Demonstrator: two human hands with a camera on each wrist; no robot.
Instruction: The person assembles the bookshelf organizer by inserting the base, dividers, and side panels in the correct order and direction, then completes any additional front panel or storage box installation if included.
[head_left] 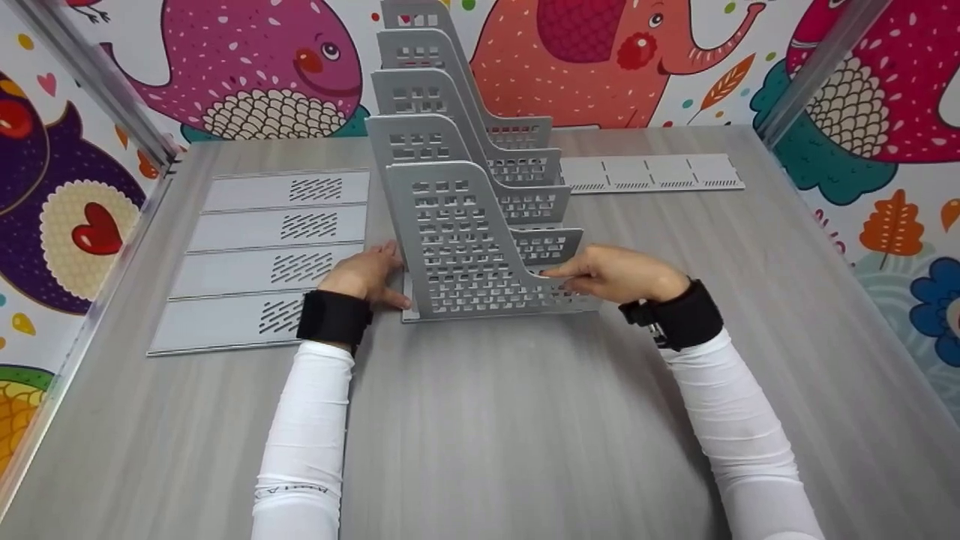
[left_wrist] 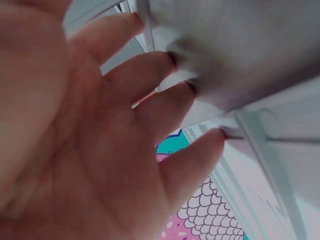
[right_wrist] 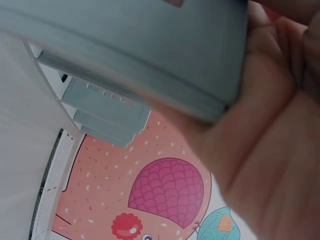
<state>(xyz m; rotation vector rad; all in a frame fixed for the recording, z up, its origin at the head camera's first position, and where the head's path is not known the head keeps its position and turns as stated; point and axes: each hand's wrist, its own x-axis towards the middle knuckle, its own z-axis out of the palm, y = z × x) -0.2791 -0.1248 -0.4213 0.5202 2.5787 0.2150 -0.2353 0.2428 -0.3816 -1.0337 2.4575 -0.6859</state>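
A grey metal file rack with several upright perforated dividers stands mid-table in the head view. My right hand (head_left: 619, 274) grips the low right end of the nearest perforated divider (head_left: 457, 255), pinching it between thumb and fingers. Close up in the right wrist view, that divider (right_wrist: 150, 55) runs into the grasp of my right hand (right_wrist: 265, 135). At the rack's left foot, my left hand (head_left: 360, 276) rests with fingers spread, its thumb near the corner of the base (head_left: 510, 319). The left wrist view shows the left hand (left_wrist: 115, 120) with fingers extended, fingertips touching a pale surface.
Left of the rack lie several flat light-grey panels (head_left: 217, 262) with slanted slots, side by side. A long slotted strip (head_left: 675, 172) lies behind, at the right. Printed animal walls (head_left: 262, 60) with metal corner posts (head_left: 817, 67) enclose the table (head_left: 525, 435).
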